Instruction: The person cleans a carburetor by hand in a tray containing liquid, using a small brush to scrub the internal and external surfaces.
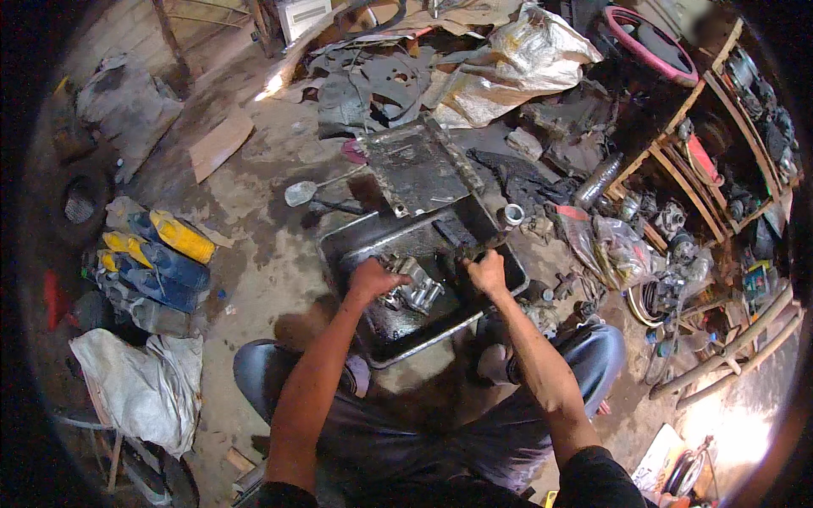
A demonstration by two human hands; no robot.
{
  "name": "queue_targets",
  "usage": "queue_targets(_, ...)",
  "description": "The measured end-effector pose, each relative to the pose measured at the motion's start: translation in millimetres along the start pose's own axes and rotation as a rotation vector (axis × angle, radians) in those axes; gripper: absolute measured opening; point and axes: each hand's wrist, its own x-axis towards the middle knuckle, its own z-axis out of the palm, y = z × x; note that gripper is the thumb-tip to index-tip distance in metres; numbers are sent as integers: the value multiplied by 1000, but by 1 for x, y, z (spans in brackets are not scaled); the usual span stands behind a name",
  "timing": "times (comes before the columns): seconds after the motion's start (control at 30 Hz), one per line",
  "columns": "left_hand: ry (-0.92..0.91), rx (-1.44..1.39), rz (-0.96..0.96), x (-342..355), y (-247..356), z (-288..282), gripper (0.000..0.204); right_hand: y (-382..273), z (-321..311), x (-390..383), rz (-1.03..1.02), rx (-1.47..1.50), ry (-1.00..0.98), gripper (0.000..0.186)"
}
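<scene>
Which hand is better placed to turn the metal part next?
Probably the left hand: it is at the metal part, while the right hand is farther off, toward the right side of the tray.

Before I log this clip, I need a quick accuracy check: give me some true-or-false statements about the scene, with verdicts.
1. A silvery metal part lies in the black tray. True.
2. A white sack lies at lower left. True.
3. The right hand touches the white sack. False: the right hand is at the black tray's right side.
4. The left hand is at the metal part. True.
5. Yellow-and-blue containers stand right of the tray. False: they are left of it.
</scene>
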Motion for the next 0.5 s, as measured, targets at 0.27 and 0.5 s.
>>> queue_targets(0.27, 341, -24, 193, -5, -2, 43, 53, -48, -44, -19, -61, 108, -155, 35)
queue_targets(0.5, 262, -162, 154, 1, -17, 40, 36, -54, -14, -52, -429, -1, -316, 34)
